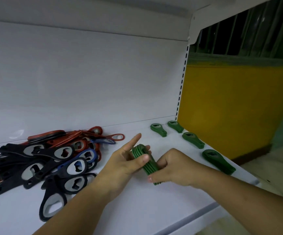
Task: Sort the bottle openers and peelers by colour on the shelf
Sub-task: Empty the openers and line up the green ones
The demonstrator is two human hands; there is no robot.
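left hand (125, 160) index extended, right hand (169, 168) fingers curled

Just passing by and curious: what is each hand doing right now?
Left hand: holds the stack of green openers, index finger straight.
Right hand: grips the same stack's lower end.

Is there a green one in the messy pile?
No, the pile shows only black, red and blue openers; the green stacks lie apart on the right.

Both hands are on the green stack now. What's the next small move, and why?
Probably set the green stack down on the bare shelf left of the nearest green pile. Left hand and right hand both grip it, that pile and three others already line the right side, and the mixed pile shows only black, red and blue.
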